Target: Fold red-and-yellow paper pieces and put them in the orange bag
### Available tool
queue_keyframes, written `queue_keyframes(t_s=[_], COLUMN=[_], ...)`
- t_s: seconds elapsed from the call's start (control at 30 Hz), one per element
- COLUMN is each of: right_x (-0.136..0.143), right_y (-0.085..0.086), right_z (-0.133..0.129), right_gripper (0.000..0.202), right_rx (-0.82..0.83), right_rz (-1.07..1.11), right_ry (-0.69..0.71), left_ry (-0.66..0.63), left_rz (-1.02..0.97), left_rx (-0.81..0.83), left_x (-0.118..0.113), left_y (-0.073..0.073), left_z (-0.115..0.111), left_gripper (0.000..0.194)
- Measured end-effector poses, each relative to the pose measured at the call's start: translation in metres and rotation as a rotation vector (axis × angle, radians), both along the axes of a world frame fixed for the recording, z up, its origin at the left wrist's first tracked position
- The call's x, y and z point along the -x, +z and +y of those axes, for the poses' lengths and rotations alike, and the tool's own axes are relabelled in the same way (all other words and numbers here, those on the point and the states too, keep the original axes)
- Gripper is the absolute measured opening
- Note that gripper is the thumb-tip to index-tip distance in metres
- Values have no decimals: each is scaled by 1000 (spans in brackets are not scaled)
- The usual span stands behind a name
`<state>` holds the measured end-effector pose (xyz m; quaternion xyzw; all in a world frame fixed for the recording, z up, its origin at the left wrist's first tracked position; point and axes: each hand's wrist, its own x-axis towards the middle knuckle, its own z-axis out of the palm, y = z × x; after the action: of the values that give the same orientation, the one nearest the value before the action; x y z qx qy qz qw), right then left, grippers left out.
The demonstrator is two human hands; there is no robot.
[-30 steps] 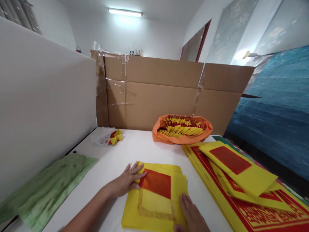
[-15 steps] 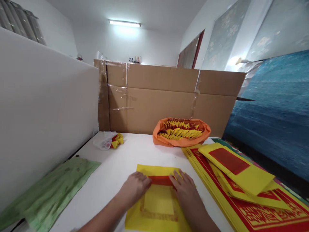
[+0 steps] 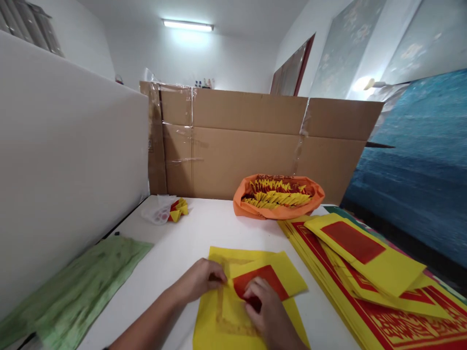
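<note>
A small yellow paper with a red rectangle (image 3: pixel 290 272) lies slanted over a larger yellow sheet (image 3: pixel 204 330), which bears a faint printed square frame. My left hand (image 3: pixel 204 279) pinches the small paper at its left end, thumb and forefinger together. Over the lower edge of the red rectangle, my right hand (image 3: pixel 266 308) is closed with curled fingers gripping the same paper. My fingers cover part of the red area and the near edge.
On the right lies a stack of large yellow-and-red printed papers (image 3: pixel 324 287), with folded yellow papers (image 3: pixel 394 270) on top. An orange bag (image 3: pixel 242 206) of folded paper pieces stands at the back. Leftward are a green cloth (image 3: pixel 91 277) and a clear plastic piece (image 3: pixel 156 211) beside folded paper.
The small paper, which showed as a red band lying straight between my hands, is now turned at a slant with its red rectangle showing. My right hand has moved nearer me and curled its fingers.
</note>
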<state>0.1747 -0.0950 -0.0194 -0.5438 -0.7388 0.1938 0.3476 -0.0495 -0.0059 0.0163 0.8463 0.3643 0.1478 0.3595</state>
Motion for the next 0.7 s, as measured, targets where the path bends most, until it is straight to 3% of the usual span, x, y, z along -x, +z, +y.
queue_keyframes(t_s=[0.1, 0.17, 0.23, 0.37, 0.7], right_x=[5, 6, 5, 3, -1], right_y=[6, 5, 2, -4, -1], right_z=[6, 10, 13, 17, 27], right_gripper=[17, 15, 8, 36, 28], right_rx=[154, 192, 179, 167, 111], right_rz=[82, 115, 128, -10, -305], right_ry=[-70, -106, -138, -188, -133], left_ry=[170, 258, 314, 370, 373], left_rz=[-172, -277, -324, -288, -93], left_rx=[251, 299, 257, 107, -226], left_x=[-2, -7, -13, -22, -36], left_y=[-16, -24, -28, -27, -20], left_z=[7, 5, 1, -7, -17], left_gripper=[16, 19, 22, 21, 33])
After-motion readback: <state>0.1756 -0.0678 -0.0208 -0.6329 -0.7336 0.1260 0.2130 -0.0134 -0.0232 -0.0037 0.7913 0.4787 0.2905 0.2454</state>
